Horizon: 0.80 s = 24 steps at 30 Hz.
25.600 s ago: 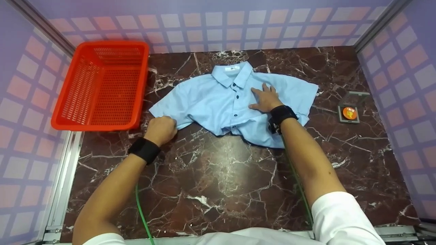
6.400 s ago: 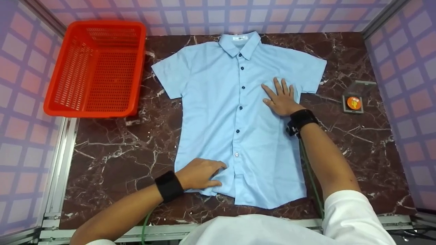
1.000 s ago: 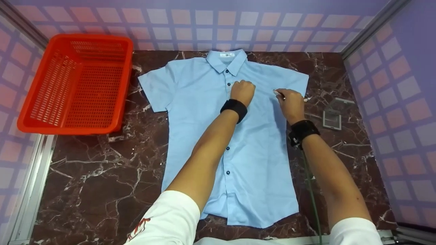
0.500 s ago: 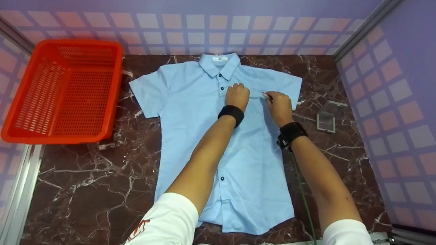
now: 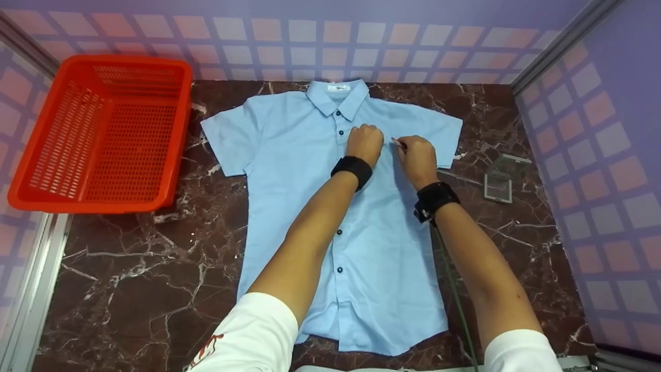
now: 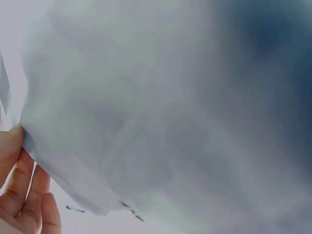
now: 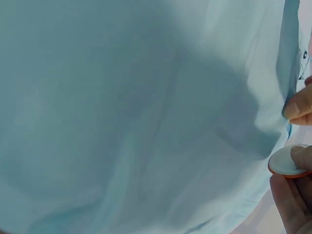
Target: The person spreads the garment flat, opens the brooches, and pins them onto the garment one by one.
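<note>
A light-blue short-sleeved shirt (image 5: pixel 294 155) lies spread face up, collar toward the back wall, dark buttons down its front. My left hand (image 5: pixel 365 144) pinches a fold of its chest cloth just right of the button strip; the left wrist view shows thumb and fingers (image 6: pixel 17 136) on the cloth's edge. Close to its right, my right hand (image 5: pixel 418 160) holds a round badge (image 7: pixel 282 162) between thumb and fingers over the chest. The badge's white back faces up in the right wrist view, with an orange rim below. In the head view only its edge shows.
A red perforated basket (image 5: pixel 178 139) stands at the left. Right of the shirt lies a small clear-lidded case (image 5: pixel 498 188), lid up. Dark marbled table (image 5: pixel 150 289) surrounds the shirt, with patterned walls behind and at the sides. A green cable (image 5: pixel 454 289) trails from the right wrist.
Since the oldest frame, the bunched shirt has been spread flat. The orange badge has left its case for my right hand. Over the last second, my right hand moved closer to the left.
</note>
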Each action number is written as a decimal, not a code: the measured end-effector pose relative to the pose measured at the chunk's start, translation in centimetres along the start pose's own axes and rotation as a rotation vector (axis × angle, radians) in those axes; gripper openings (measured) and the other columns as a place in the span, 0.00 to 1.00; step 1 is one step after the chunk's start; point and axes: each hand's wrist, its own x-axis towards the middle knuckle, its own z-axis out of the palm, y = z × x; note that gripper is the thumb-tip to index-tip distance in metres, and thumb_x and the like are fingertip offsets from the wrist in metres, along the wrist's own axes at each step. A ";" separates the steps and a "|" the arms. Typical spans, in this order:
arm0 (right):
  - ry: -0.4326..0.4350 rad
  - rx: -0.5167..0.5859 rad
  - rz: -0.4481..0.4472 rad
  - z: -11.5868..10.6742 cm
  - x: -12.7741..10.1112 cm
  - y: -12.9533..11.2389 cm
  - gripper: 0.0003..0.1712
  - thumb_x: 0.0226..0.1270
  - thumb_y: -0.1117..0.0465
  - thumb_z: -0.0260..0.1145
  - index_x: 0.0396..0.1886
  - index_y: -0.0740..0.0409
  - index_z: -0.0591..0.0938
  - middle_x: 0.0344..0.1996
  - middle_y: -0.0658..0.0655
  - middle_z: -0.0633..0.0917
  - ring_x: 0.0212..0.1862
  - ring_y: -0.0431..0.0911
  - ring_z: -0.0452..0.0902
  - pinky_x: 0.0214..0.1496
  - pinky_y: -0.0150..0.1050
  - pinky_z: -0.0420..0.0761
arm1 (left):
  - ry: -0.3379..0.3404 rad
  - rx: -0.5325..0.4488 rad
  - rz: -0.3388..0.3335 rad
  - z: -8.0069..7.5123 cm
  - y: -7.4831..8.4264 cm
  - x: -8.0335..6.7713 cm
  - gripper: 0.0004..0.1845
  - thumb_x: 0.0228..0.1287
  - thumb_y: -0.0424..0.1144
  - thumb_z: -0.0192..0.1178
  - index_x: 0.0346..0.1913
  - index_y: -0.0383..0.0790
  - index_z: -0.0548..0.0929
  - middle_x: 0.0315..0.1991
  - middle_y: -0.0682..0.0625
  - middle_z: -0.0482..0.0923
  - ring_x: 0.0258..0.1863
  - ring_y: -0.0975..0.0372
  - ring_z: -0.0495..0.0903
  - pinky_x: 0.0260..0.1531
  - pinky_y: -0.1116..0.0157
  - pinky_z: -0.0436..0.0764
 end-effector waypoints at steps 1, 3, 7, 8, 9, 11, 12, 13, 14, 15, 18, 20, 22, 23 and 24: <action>-0.004 -0.009 -0.003 0.1 0.1 0.0 0.10 0.70 0.64 0.68 0.43 0.66 0.89 0.36 0.65 0.88 0.40 0.57 0.85 0.45 0.50 0.82 | 0.003 0.003 0.004 0.0 0.0 0.0 0.15 0.76 0.35 0.53 0.39 0.45 0.92 0.38 0.48 0.85 0.42 0.53 0.82 0.45 0.55 0.78; -0.015 -0.024 -0.005 0.3 0.3 -0.1 0.10 0.71 0.63 0.67 0.43 0.66 0.89 0.35 0.65 0.88 0.40 0.58 0.85 0.45 0.50 0.82 | 0.008 0.010 0.008 0.0 0.1 -0.1 0.16 0.76 0.34 0.52 0.39 0.44 0.92 0.37 0.48 0.85 0.42 0.53 0.82 0.45 0.55 0.78; -0.034 -0.040 -0.005 0.5 0.5 -0.3 0.10 0.72 0.64 0.65 0.42 0.66 0.89 0.36 0.65 0.88 0.41 0.58 0.84 0.47 0.51 0.82 | 0.018 0.010 0.010 -0.2 0.2 -0.1 0.15 0.75 0.35 0.53 0.39 0.43 0.92 0.37 0.47 0.85 0.42 0.52 0.82 0.44 0.55 0.78; -0.038 -0.040 -0.003 0.5 0.6 -0.3 0.10 0.72 0.64 0.65 0.42 0.66 0.89 0.36 0.65 0.88 0.42 0.58 0.84 0.48 0.51 0.82 | 0.021 0.010 0.009 -0.2 0.2 -0.2 0.15 0.75 0.35 0.53 0.39 0.42 0.91 0.37 0.47 0.85 0.41 0.52 0.82 0.44 0.55 0.78; -0.042 -0.040 -0.002 0.5 0.6 -0.4 0.10 0.73 0.64 0.65 0.42 0.66 0.89 0.36 0.65 0.88 0.42 0.59 0.84 0.48 0.52 0.82 | 0.024 0.009 0.008 -0.3 0.2 -0.2 0.15 0.75 0.35 0.53 0.39 0.42 0.91 0.37 0.47 0.85 0.41 0.52 0.82 0.43 0.56 0.78; -0.049 -0.037 0.001 0.5 0.7 -0.6 0.10 0.73 0.65 0.64 0.42 0.66 0.89 0.36 0.65 0.88 0.43 0.59 0.84 0.49 0.52 0.82 | 0.030 0.008 0.006 -0.4 0.2 -0.2 0.14 0.75 0.35 0.53 0.40 0.41 0.91 0.37 0.47 0.85 0.41 0.52 0.82 0.43 0.56 0.78; -0.052 -0.037 0.003 0.5 0.8 -0.6 0.10 0.72 0.65 0.64 0.43 0.67 0.89 0.37 0.65 0.88 0.43 0.59 0.84 0.49 0.52 0.82 | 0.033 0.009 0.006 -0.4 0.2 -0.2 0.14 0.75 0.35 0.53 0.40 0.41 0.91 0.37 0.47 0.85 0.41 0.52 0.82 0.43 0.56 0.78; -0.055 -0.039 0.005 0.6 0.8 -0.7 0.10 0.72 0.66 0.64 0.43 0.67 0.89 0.37 0.65 0.88 0.43 0.59 0.84 0.50 0.52 0.81 | 0.033 0.009 0.007 -0.4 0.1 -0.2 0.14 0.75 0.35 0.53 0.41 0.41 0.91 0.37 0.47 0.85 0.42 0.52 0.82 0.43 0.56 0.78; -0.056 -0.042 0.006 0.6 0.9 -0.8 0.10 0.72 0.66 0.64 0.43 0.67 0.89 0.37 0.65 0.88 0.43 0.59 0.84 0.50 0.52 0.81 | 0.037 0.007 0.008 -0.4 0.1 -0.2 0.14 0.75 0.36 0.53 0.41 0.41 0.91 0.37 0.47 0.85 0.42 0.52 0.82 0.43 0.56 0.78; -0.058 -0.044 0.011 0.7 0.9 -0.8 0.10 0.72 0.66 0.64 0.43 0.67 0.89 0.38 0.65 0.88 0.44 0.59 0.84 0.50 0.52 0.81 | 0.041 0.008 0.011 -0.4 0.1 -0.3 0.14 0.75 0.36 0.53 0.41 0.40 0.91 0.37 0.47 0.85 0.42 0.52 0.82 0.43 0.56 0.78; -0.061 -0.044 0.025 0.8 1.0 -1.0 0.10 0.72 0.66 0.64 0.43 0.67 0.89 0.38 0.65 0.88 0.44 0.59 0.84 0.50 0.52 0.81 | 0.049 0.006 0.019 -0.4 0.0 -0.3 0.14 0.75 0.37 0.53 0.41 0.40 0.91 0.37 0.47 0.85 0.42 0.53 0.82 0.44 0.56 0.79; -0.062 -0.041 0.032 0.9 1.1 -1.1 0.10 0.73 0.66 0.64 0.43 0.66 0.89 0.38 0.65 0.88 0.44 0.59 0.84 0.50 0.52 0.81 | 0.057 0.008 0.017 -0.4 0.0 -0.3 0.14 0.76 0.37 0.53 0.41 0.41 0.91 0.37 0.47 0.85 0.41 0.53 0.82 0.44 0.57 0.79; -0.054 -0.043 0.027 1.0 1.2 -1.2 0.11 0.73 0.64 0.64 0.42 0.66 0.89 0.37 0.65 0.88 0.43 0.59 0.84 0.49 0.52 0.81 | 0.059 0.011 0.012 -0.4 0.1 -0.4 0.14 0.76 0.38 0.53 0.41 0.41 0.91 0.37 0.47 0.84 0.41 0.53 0.82 0.43 0.57 0.78; -0.048 -0.045 0.026 1.1 1.2 -1.2 0.11 0.73 0.64 0.64 0.42 0.66 0.89 0.36 0.65 0.88 0.43 0.59 0.84 0.49 0.52 0.81 | 0.062 0.014 0.010 -0.5 0.1 -0.4 0.15 0.76 0.38 0.53 0.41 0.42 0.91 0.36 0.47 0.84 0.41 0.54 0.82 0.43 0.57 0.78; -0.041 -0.050 0.025 1.1 1.2 -1.2 0.11 0.74 0.63 0.64 0.41 0.66 0.89 0.36 0.65 0.88 0.42 0.59 0.84 0.48 0.53 0.81 | 0.066 0.016 0.010 -0.5 0.1 -0.4 0.15 0.76 0.39 0.53 0.40 0.42 0.91 0.36 0.47 0.84 0.40 0.54 0.82 0.42 0.57 0.78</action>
